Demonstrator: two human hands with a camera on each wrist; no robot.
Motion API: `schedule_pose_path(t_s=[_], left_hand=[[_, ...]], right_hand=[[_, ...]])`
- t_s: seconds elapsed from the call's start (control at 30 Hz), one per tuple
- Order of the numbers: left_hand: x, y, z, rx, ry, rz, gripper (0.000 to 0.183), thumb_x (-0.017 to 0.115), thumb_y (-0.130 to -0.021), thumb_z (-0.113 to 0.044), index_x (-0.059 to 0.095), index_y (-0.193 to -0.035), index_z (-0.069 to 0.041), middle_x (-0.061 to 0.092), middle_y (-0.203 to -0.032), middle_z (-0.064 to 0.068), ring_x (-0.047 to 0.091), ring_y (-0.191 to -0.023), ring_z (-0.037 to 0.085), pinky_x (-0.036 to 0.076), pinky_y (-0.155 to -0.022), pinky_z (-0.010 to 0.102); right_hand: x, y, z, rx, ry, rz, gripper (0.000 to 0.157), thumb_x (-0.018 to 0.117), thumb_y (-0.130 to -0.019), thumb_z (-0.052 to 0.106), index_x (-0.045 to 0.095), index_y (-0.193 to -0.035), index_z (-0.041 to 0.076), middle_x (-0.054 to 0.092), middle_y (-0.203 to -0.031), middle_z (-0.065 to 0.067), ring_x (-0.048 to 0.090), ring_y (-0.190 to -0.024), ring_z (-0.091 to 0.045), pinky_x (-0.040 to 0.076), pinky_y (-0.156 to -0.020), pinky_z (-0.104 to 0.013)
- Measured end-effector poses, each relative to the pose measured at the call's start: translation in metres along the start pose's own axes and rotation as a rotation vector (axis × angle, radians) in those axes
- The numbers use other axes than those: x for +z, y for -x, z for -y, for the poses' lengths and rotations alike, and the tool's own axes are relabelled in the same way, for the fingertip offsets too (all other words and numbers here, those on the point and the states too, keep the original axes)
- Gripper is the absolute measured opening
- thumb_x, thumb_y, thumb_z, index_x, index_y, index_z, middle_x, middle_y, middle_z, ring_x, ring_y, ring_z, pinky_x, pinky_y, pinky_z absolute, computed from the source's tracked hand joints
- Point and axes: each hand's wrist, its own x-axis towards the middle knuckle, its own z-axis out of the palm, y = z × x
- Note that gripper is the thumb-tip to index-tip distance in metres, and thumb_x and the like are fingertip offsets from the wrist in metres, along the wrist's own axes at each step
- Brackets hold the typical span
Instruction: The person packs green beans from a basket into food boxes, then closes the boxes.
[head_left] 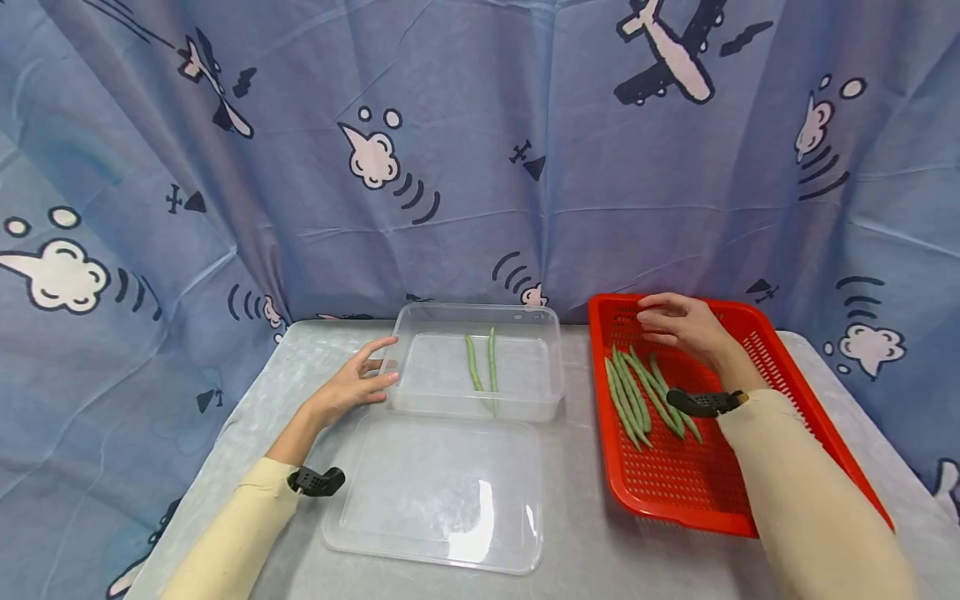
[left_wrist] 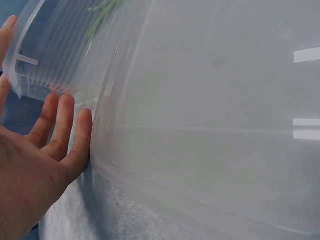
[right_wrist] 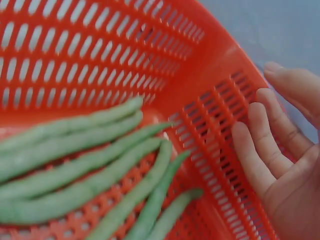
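Observation:
My left hand (head_left: 351,387) is at the left wall of a clear plastic box (head_left: 420,406), its spread fingertips right at the side in the left wrist view. Two green beans (head_left: 492,358) lie inside the box. Over the far part of a red plastic basket (head_left: 618,492) hovers my right hand (head_left: 686,327), holding nothing, its fingers (right_wrist: 257,125) loosely extended near the basket's wall. Several green beans (head_left: 626,400) lie side by side in the basket, below and left of that hand.
A clear flat lid (head_left: 438,492) lies on the grey-white table (head_left: 573,517) in front of the box. Behind the table hangs a blue curtain (head_left: 465,250) printed with planes and clouds. The basket's raised rim stands around its beans.

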Motion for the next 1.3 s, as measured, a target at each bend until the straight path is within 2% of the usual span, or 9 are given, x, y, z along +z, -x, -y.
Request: schedule_pose_path(t_s=[0.13, 0.23, 0.4, 0.57, 0.73, 0.87, 1.1, 1.3], left_hand=[[-0.001, 0.0, 0.0, -0.009, -0.005, -0.003, 0.074, 0.07, -0.1, -0.022, 0.029, -0.161, -0.03, 0.015, -0.159, 0.028, 0.032, -0.141, 0.045, 0.047, -0.101, 0.052], [-0.001, 0.0, 0.001, -0.015, -0.008, -0.002, 0.073, 0.069, -0.101, -0.02, 0.029, -0.161, -0.03, 0.016, -0.159, 0.028, 0.032, -0.141, 0.044, 0.047, -0.101, 0.052], [-0.001, 0.0, 0.001, -0.009, -0.011, 0.0, 0.072, 0.066, -0.102, -0.016, 0.027, -0.162, -0.027, 0.015, -0.158, 0.03, 0.032, -0.14, 0.046, 0.047, -0.1, 0.053], [-0.001, -0.002, 0.003, -0.01, -0.014, 0.001, 0.071, 0.066, -0.102, -0.017, 0.029, -0.161, -0.029, 0.015, -0.158, 0.03, 0.033, -0.14, 0.045, 0.048, -0.1, 0.051], [0.0, -0.002, 0.004, -0.009, -0.013, 0.009, 0.074, 0.07, -0.1, -0.022, 0.028, -0.161, -0.028, 0.014, -0.159, 0.03, 0.032, -0.14, 0.045, 0.049, -0.099, 0.05], [0.0, -0.002, 0.003, -0.011, -0.009, 0.001, 0.073, 0.068, -0.1, -0.019, 0.029, -0.161, -0.029, 0.015, -0.158, 0.03, 0.033, -0.14, 0.045, 0.048, -0.1, 0.052], [0.0, -0.002, 0.001, -0.014, -0.009, 0.003, 0.073, 0.067, -0.101, -0.018, 0.028, -0.161, -0.028, 0.014, -0.158, 0.03, 0.031, -0.141, 0.045, 0.046, -0.101, 0.054], [0.0, -0.001, 0.001, -0.006, -0.004, 0.009, 0.071, 0.064, -0.103, -0.016, 0.026, -0.162, -0.026, 0.012, -0.158, 0.031, 0.03, -0.141, 0.047, 0.044, -0.102, 0.056]], right_hand=[[-0.008, 0.007, -0.008, 0.024, 0.093, 0.009, 0.046, 0.067, -0.1, 0.01, 0.049, -0.138, -0.008, 0.064, -0.116, 0.0, 0.065, -0.108, -0.02, 0.055, -0.089, -0.034], [-0.014, 0.013, -0.016, 0.026, 0.201, 0.011, 0.049, 0.07, -0.099, 0.012, 0.049, -0.139, -0.008, 0.066, -0.115, -0.003, 0.066, -0.103, -0.016, 0.056, -0.089, -0.034], [-0.021, 0.022, -0.031, 0.018, 0.372, 0.013, 0.055, 0.074, -0.097, 0.015, 0.05, -0.14, -0.01, 0.062, -0.122, -0.021, 0.064, -0.097, -0.008, 0.057, -0.085, -0.031], [-0.026, 0.024, -0.042, 0.039, 0.412, 0.022, 0.055, 0.076, -0.095, 0.014, 0.053, -0.139, -0.009, 0.058, -0.124, -0.03, 0.064, -0.097, -0.014, 0.057, -0.082, -0.031], [-0.029, 0.025, -0.05, 0.034, 0.502, 0.037, 0.055, 0.079, -0.092, 0.014, 0.056, -0.136, -0.009, 0.063, -0.117, -0.027, 0.063, -0.096, -0.019, 0.056, -0.078, -0.029], [-0.03, 0.025, -0.054, 0.007, 0.542, 0.032, 0.055, 0.081, -0.09, 0.014, 0.058, -0.134, -0.009, 0.064, -0.115, -0.027, 0.061, -0.097, -0.021, 0.055, -0.076, -0.027], [-0.029, 0.023, -0.053, -0.029, 0.62, 0.059, 0.053, 0.081, -0.089, 0.01, 0.058, -0.132, -0.011, 0.064, -0.111, -0.026, 0.06, -0.099, -0.033, 0.054, -0.074, -0.027], [-0.027, 0.019, -0.052, -0.022, 0.665, 0.087, 0.05, 0.079, -0.09, 0.008, 0.058, -0.129, -0.015, 0.067, -0.104, -0.021, 0.062, -0.093, -0.03, 0.053, -0.072, -0.026]])
